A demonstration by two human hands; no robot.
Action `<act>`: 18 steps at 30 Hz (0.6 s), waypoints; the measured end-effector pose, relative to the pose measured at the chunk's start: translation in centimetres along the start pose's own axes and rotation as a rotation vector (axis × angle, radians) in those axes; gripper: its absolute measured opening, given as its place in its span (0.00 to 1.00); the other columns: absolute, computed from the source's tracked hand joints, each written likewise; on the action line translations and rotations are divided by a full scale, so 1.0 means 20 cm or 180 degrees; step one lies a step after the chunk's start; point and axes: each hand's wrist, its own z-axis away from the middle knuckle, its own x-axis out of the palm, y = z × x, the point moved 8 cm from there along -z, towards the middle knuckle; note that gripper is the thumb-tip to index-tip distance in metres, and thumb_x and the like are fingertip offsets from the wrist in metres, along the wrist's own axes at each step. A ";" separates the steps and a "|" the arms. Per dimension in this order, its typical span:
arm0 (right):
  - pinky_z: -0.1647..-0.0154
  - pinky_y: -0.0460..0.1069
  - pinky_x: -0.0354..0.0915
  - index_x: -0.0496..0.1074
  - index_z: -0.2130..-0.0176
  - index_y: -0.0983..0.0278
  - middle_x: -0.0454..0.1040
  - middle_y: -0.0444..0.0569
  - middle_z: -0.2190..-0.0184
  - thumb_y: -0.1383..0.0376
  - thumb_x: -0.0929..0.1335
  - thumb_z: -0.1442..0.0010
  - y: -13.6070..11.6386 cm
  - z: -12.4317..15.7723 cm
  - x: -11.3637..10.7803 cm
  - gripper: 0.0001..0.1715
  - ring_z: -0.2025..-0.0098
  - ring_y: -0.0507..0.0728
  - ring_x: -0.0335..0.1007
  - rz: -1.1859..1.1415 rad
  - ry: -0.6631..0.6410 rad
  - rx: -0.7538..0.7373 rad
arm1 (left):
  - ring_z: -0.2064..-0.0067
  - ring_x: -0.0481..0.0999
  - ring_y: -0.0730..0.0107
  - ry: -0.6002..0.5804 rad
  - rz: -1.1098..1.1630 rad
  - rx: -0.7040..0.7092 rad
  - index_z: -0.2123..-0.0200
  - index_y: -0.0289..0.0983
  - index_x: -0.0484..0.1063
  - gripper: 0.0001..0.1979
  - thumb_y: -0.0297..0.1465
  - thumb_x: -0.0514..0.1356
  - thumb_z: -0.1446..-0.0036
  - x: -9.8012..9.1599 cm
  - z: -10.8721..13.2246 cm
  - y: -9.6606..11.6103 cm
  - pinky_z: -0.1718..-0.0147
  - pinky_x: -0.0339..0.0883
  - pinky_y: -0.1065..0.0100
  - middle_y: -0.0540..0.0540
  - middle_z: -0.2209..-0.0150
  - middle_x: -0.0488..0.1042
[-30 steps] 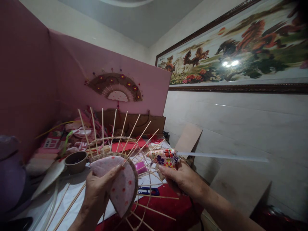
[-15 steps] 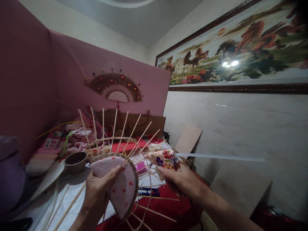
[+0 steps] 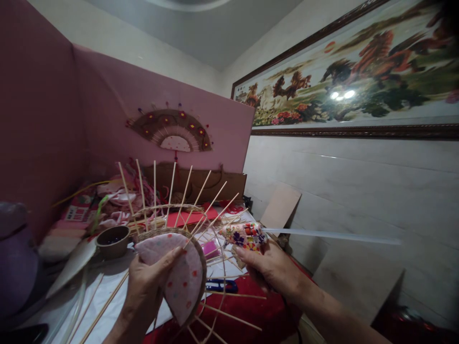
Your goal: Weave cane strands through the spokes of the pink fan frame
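Observation:
My left hand [image 3: 145, 282] is closed on a half-made fan [image 3: 179, 274]: a pink dotted half-disc edged with brown cord, with several thin bamboo sticks [image 3: 184, 193] fanning out from it. My thumb lies across the pink fabric. My right hand [image 3: 270, 267] grips a glue gun [image 3: 244, 235] wrapped in flowered tape. Its nozzle points left at the sticks, close to the fan's right edge. A long clear glue stick [image 3: 333, 235] juts out of its back to the right.
A small brown bowl [image 3: 112, 239] stands on the white table left of the fan. Blue-handled scissors [image 3: 221, 285] lie on red cloth [image 3: 265, 310] below. A finished fan [image 3: 172, 130] hangs on the pink board behind. Fabric scraps pile up at the back left.
The fan and glue gun shift only slightly; the glue gun's nozzle stays at the sticks. Nothing taken or let go.

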 end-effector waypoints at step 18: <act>0.91 0.41 0.45 0.59 0.78 0.63 0.57 0.36 0.90 0.52 0.65 0.41 -0.03 0.01 0.00 0.23 0.91 0.44 0.50 0.0025 0.0137 -0.0009 | 0.78 0.76 0.66 0.0049 0.0014 0.0033 0.72 0.30 0.76 0.21 0.27 0.75 0.76 -0.01 -0.01 0.00 0.80 0.72 0.70 0.46 0.77 0.78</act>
